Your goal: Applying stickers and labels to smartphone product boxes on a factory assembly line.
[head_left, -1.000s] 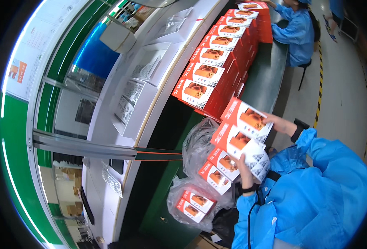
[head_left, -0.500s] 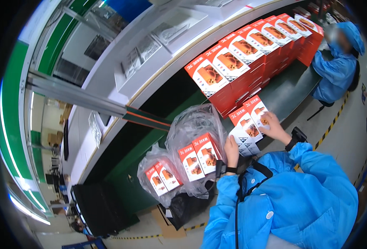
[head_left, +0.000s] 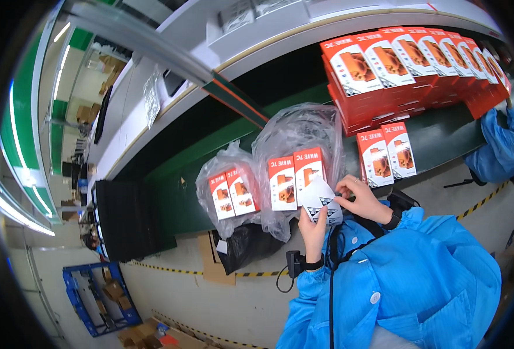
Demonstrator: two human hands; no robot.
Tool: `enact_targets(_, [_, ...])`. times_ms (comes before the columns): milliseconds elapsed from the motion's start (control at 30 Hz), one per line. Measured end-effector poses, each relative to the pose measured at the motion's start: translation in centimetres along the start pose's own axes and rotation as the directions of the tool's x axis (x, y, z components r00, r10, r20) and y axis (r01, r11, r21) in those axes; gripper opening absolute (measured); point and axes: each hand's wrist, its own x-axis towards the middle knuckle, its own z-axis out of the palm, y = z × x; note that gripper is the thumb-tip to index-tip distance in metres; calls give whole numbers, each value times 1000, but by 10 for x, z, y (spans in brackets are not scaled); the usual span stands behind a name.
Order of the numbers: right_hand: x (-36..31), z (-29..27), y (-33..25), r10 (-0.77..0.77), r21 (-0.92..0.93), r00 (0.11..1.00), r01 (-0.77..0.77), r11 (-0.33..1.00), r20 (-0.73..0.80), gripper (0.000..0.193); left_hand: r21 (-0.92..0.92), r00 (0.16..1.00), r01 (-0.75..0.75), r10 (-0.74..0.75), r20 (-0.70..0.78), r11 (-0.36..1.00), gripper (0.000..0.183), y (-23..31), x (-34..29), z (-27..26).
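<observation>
The white label sheet (head_left: pixel 317 196) was before the person's torso, its lower edge gripped by the left hand (head_left: pixel 312 234). The right hand (head_left: pixel 363 199) bunched its fingers narrowly at the right edge, grip unclear. Beyond lay red-and-white boxes (head_left: pixel 282 185) on clear plastic (head_left: pixel 303 125).

You have two hands, one left hand (head_left: pixel 313 234) and one right hand (head_left: pixel 363 200), two black wristbands (head_left: pixel 312 266), and one white label sheet (head_left: pixel 317 196). Of red-and-white boxes outside the stack you have six: two loose boxes (head_left: pixel 375 158) on the bench, two left-hand boxes (head_left: pixel 221 195) with one smaller clear bag (head_left: pixel 229 158), and two middle boxes (head_left: pixel 282 183) with one larger clear bag (head_left: pixel 294 125). Add one black bag (head_left: pixel 251 244), one blue cart (head_left: pixel 66 291), one co-worker (head_left: pixel 500 139), and one box stack (head_left: pixel 408 75), its top row about eight, too crowded at your far end for an exact count.
</observation>
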Motion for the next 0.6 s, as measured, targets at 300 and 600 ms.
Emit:
enact_targets(300, [20, 50, -9, -236, -82, 959, 251, 965, 158, 15, 39, 998, -21, 23, -60, 999, 27, -10, -9, -44])
enact_targets(600, [39, 80, -9, -77, 15, 961, 75, 997, 266, 17, 68, 998, 3, -7, 58, 998, 27, -21, 11, -86])
